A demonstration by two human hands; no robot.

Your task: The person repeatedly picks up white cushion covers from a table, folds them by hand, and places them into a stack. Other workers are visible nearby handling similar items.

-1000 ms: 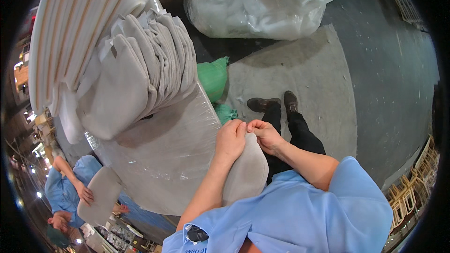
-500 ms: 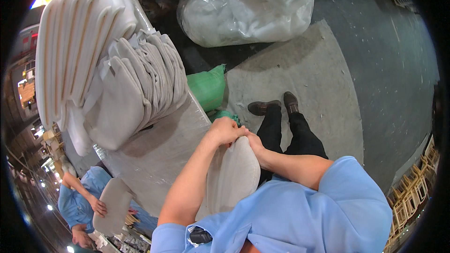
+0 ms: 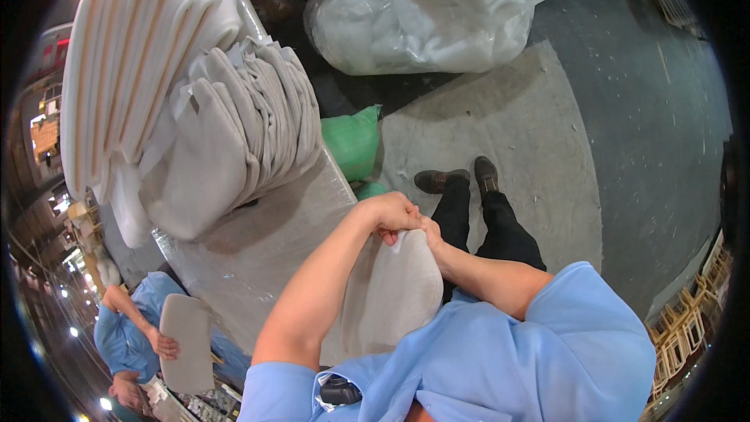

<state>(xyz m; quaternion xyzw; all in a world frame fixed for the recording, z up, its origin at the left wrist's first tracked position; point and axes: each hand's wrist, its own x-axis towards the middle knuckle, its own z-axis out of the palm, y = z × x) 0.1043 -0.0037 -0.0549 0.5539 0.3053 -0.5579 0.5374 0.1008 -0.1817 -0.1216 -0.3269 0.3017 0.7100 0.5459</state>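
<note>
A light grey fabric seat cushion (image 3: 397,297) rests against my front, at the edge of the plastic-wrapped table (image 3: 273,266). My left hand (image 3: 389,212) is closed on its far end, knuckles up and fingers curled over the edge. Right beside it, my right hand (image 3: 428,231) grips the same end from the right side. The two hands touch at the fingertips. A small white bit shows under the left fingers; I cannot make out what it is. Most of my right fingertips are hidden.
Grey fabric covers (image 3: 258,117) stand in a row on the table, beside white foam pads (image 3: 133,62). A green sack (image 3: 351,141) and a clear bag of white material (image 3: 414,23) lie beyond. At lower left a co-worker (image 3: 144,328) holds another grey cushion (image 3: 186,344).
Both hands have shifted slightly right, still at the cushion's end. The cushion shows a white bit under my left fingers. The co-worker's cushion has turned more upright.
</note>
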